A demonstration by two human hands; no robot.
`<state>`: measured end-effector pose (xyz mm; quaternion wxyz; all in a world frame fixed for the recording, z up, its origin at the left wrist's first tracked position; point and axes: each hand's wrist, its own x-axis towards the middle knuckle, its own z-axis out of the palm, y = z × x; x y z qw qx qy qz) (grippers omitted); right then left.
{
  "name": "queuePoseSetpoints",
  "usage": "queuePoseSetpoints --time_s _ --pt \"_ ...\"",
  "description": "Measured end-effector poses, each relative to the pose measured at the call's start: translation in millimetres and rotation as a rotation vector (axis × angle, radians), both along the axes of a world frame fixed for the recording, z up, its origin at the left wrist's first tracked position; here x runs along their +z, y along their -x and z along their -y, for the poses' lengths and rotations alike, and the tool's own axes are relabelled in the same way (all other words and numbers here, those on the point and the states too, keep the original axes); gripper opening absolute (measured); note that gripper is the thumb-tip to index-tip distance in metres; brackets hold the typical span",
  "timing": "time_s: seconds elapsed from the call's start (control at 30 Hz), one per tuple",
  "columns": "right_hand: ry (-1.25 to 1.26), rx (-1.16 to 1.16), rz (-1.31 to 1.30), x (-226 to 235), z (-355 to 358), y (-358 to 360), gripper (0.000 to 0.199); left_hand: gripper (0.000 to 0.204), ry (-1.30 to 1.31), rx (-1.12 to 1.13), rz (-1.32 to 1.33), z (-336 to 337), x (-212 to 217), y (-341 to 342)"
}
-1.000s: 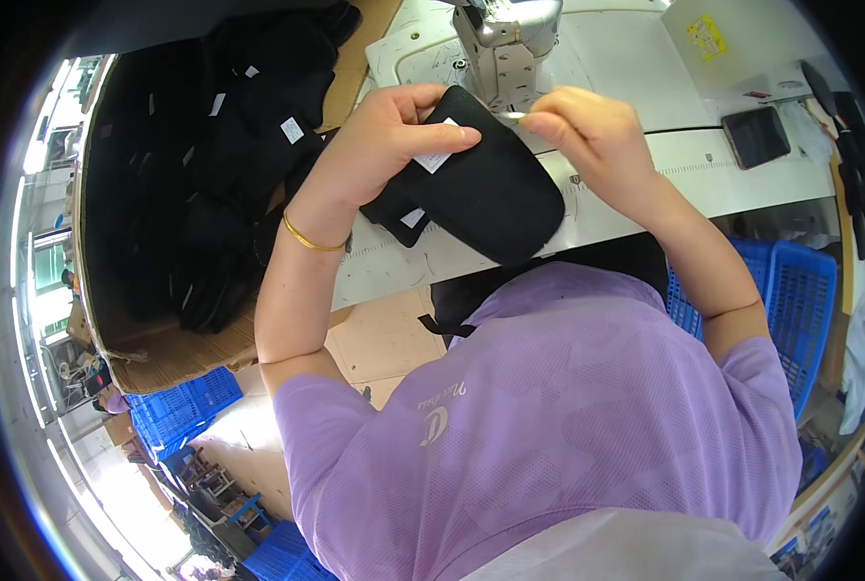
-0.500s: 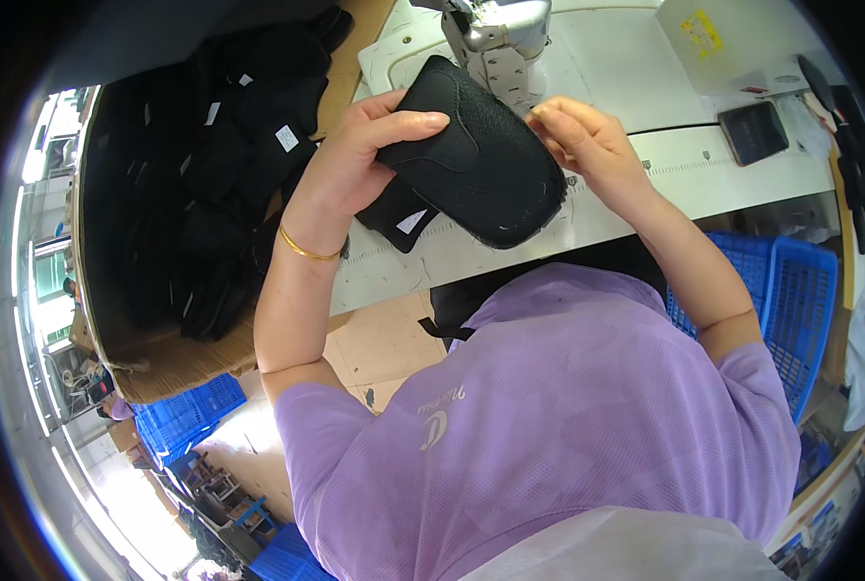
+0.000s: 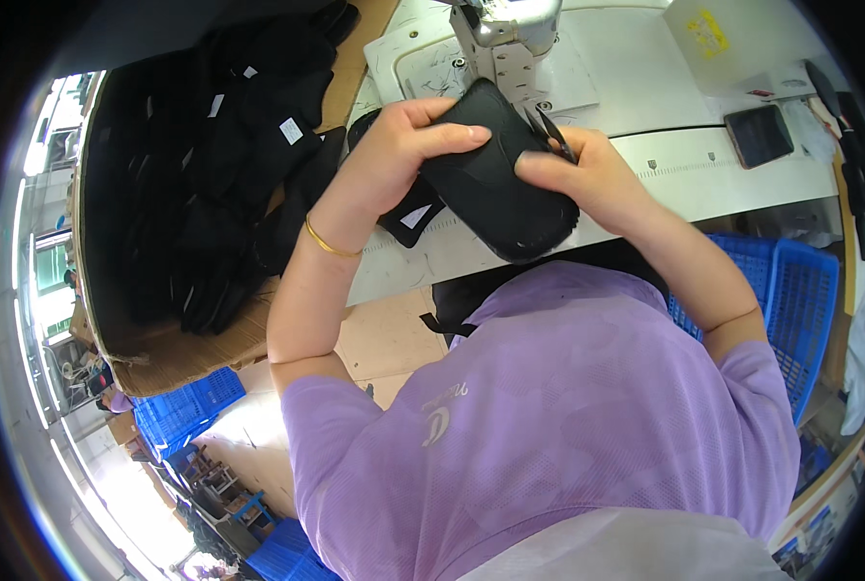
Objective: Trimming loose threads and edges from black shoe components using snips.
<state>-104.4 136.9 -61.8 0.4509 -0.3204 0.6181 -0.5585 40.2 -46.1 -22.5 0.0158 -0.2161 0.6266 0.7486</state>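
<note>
We grip a black padded pouch with both hands over the white sewing table; our left hand wraps its top edge, fingers curled tight on the fabric; our right hand pinches its right side and holds small snips, blades just above the fingertips; a sewing machine head stands just beyond the fingers; 1 dark phone lies well right of them.
</note>
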Motion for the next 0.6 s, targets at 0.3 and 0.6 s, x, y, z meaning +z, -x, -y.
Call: queuePoseSetpoints --time_s 0.3,0.6 --pt "-0.002 -0.099 -0.744 69 -4 142 0.031 0.082 1.539 -0.263 0.179 -9 -21 -46" --pt "0.302 0.077 -0.765 11 17 48 0.029 0.042 1.444 -0.146 -0.252 12 24 -37"
